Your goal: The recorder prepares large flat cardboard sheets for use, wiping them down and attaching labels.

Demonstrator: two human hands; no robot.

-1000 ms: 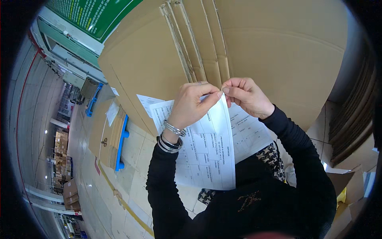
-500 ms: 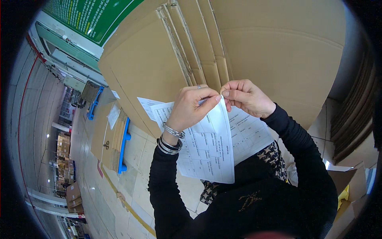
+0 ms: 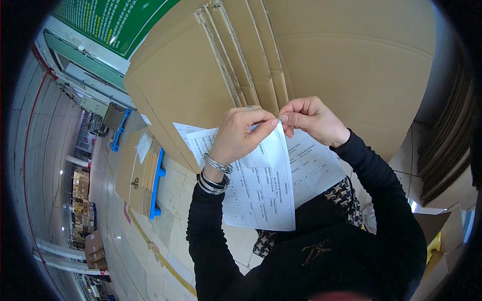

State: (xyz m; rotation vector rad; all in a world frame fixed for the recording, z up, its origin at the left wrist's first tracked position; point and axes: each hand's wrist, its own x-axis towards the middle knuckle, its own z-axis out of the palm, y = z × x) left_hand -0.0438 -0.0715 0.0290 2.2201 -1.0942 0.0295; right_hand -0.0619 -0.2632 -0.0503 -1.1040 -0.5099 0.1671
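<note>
My left hand (image 3: 242, 131), with bracelets at the wrist, pinches the top corner of a white printed sheet (image 3: 261, 188). At that same corner, the thumb and forefinger of my right hand (image 3: 314, 121) are pressed together, fingertips touching or nearly touching those of the left. Whether they hold the sheet's edge or a thin layer of it is too small to tell. Behind the held sheet hangs another printed sheet (image 3: 317, 168), and a corner of paper (image 3: 184, 131) sticks out to the left. Large flattened cardboard cartons (image 3: 351, 75) lie just beyond my hands.
To the left, a stack of flat cardboard (image 3: 128, 175) on a blue pallet (image 3: 156, 183) carries scissors (image 3: 134, 183) and a clear plastic bag (image 3: 143, 146). More cardboard sheets (image 3: 449, 130) stand at the right, above an open box (image 3: 442, 251). A green board (image 3: 113, 22) is at the upper left.
Both hands keep pinching the sheet's corner and have barely moved. The right hand has shifted very slightly, and the held sheet has swung slightly left.
</note>
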